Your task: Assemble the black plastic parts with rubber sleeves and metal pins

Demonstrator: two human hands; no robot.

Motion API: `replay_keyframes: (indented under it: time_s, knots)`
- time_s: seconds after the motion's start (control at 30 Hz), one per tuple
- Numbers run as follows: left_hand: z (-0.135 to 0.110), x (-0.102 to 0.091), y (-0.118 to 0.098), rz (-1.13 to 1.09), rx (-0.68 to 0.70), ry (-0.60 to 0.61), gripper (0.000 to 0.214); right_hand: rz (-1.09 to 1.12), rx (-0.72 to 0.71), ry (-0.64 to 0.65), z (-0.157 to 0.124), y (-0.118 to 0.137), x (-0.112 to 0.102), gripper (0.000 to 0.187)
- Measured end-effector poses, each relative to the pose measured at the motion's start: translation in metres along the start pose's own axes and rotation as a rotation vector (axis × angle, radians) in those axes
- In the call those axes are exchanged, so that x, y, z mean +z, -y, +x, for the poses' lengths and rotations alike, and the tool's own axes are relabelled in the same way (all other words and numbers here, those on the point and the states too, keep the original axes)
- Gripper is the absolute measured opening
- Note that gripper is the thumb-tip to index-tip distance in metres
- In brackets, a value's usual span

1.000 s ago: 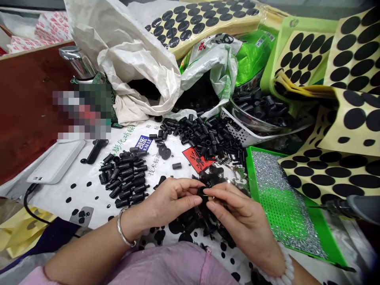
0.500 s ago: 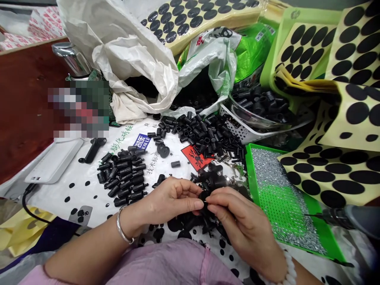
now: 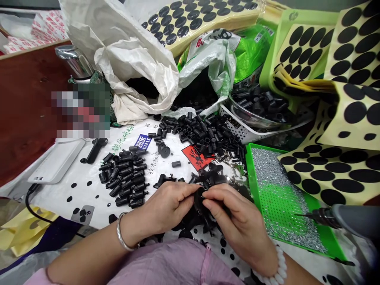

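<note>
My left hand (image 3: 172,204) is closed, its thumb and fingers gripping a black round plastic part (image 3: 201,200) low in the middle of the head view. My right hand (image 3: 240,217) meets it from the other side, thumb and forefinger pinched at the part's edge. Whatever is between those right fingertips is too small to make out. Around and under both hands lies a heap of black plastic parts (image 3: 212,174). Left of the hands, black cylindrical pieces (image 3: 127,178) with small metal ends lie in rough rows.
A green tray (image 3: 253,174) of small silvery metal pieces stands at right, beside a grey power driver (image 3: 350,219). Behind are a pile of black tubes (image 3: 202,132), a white basket (image 3: 240,128) and open sacks (image 3: 142,71). Sheets of black round pads (image 3: 329,174) overhang the right side.
My left hand has turned so its back faces up more, tilting the black part, which now shows more. My right fingertips have shifted slightly up and left against it.
</note>
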State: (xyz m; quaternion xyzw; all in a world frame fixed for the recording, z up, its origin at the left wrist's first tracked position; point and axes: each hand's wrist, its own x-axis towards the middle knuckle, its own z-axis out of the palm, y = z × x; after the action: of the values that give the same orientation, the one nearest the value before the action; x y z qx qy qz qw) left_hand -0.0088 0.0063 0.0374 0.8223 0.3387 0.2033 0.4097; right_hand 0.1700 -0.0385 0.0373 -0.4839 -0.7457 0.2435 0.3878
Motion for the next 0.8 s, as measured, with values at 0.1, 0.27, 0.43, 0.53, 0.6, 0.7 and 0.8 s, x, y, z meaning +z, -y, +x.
replay_keyframes:
  time_s: [0.1, 0.27, 0.43, 0.53, 0.6, 0.7, 0.8]
  knots:
    - [0.000, 0.001, 0.000, -0.077, 0.043, -0.009, 0.027, -0.101, -0.054, 0.093, 0.000, -0.001, -0.004, 0.041]
    - [-0.001, 0.002, 0.002, -0.013, 0.052, -0.012, 0.025, -0.091, -0.097, 0.194, 0.005, -0.004, -0.008, 0.039]
    - [-0.004, 0.007, 0.007, 0.142, 0.064, -0.029, 0.025, -0.064, -0.050, 0.152, 0.003, -0.003, -0.003, 0.037]
    - [-0.006, 0.009, 0.010, 0.150, 0.109, -0.073, 0.026, -0.021, -0.036, 0.081, -0.001, -0.001, 0.000, 0.038]
    - [-0.007, 0.010, 0.012, 0.135, 0.142, -0.104, 0.024, -0.020, -0.046, 0.055, -0.003, 0.001, 0.000, 0.038]
    - [-0.007, 0.011, 0.013, 0.094, 0.183, -0.120, 0.023, -0.063, -0.070, 0.081, -0.004, 0.003, -0.002, 0.038]
    - [-0.006, 0.015, 0.014, 0.099, 0.203, -0.161, 0.022, -0.094, -0.053, 0.062, -0.004, 0.004, -0.001, 0.037]
